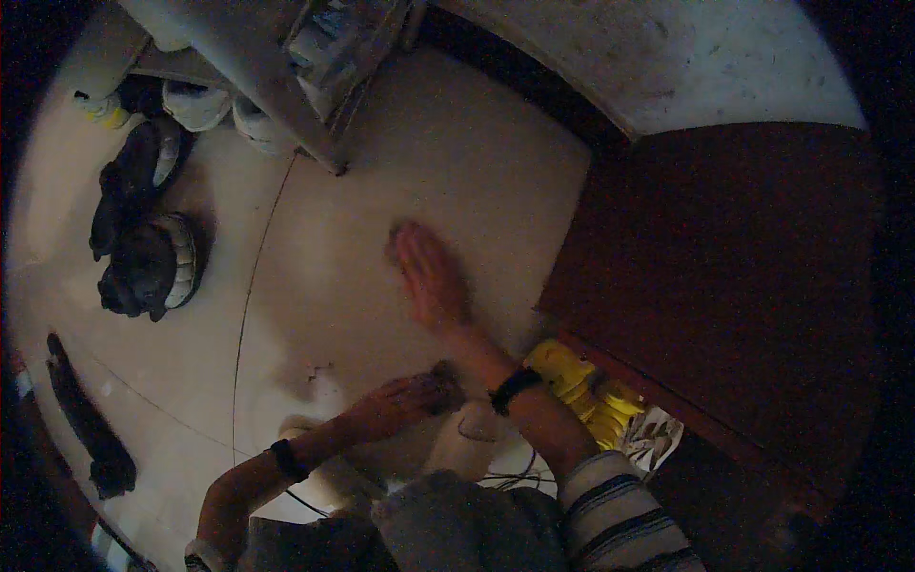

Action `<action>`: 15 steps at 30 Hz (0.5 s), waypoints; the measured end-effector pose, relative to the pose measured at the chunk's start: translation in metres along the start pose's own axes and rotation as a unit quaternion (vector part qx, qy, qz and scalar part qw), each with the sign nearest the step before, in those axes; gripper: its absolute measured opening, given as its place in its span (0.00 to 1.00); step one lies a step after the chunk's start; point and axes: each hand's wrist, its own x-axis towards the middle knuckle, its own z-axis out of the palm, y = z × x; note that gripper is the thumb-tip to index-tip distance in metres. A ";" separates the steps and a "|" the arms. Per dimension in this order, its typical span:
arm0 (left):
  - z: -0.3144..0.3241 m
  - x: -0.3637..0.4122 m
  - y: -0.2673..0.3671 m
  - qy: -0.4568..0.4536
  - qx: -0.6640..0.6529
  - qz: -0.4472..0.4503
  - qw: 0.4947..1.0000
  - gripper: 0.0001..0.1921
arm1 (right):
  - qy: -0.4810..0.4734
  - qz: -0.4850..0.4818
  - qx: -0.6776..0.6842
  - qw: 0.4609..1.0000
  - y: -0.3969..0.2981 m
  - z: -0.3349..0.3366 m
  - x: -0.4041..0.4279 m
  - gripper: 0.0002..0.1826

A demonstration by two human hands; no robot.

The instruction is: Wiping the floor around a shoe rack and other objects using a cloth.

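Observation:
My right hand (432, 282) is stretched out low over the beige floor (343, 236), fingers together and blurred. A small dark patch (393, 243) shows beside its fingertips; whether it is a held thing cannot be made out. Closer to me, my left hand (389, 406) reaches across to the right, a dark shape (447, 375) at its fingers. Blur and dim light hide whether that hand grips it. Both wrists wear dark bands. My bare foot (468, 436) rests just below the left hand's fingers.
Dark sandals with pale soles (146, 268) lie on the left. White shoes (193, 104) sit beneath a rack (236, 64). A reddish-brown panel (715, 264) borders the right, with a crumpled yellow thing (572, 379) beside it. Cables (522, 475) run near my feet.

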 end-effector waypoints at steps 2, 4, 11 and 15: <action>0.013 -0.006 -0.003 -0.051 0.022 0.009 0.998 0.23 | -0.031 0.015 0.050 0.998 -0.022 0.002 -0.021 0.36; 0.021 -0.013 -0.003 -0.108 0.040 0.016 0.993 0.24 | -0.064 0.031 0.105 0.992 -0.011 0.022 -0.028 0.35; 0.009 0.007 0.009 0.093 -0.150 -0.046 0.983 0.25 | 0.200 0.384 -0.275 0.858 0.148 -0.001 0.023 0.25; 0.016 0.002 0.005 0.100 -0.089 -0.010 0.991 0.24 | 0.158 0.464 -0.233 0.840 0.199 -0.020 0.066 0.26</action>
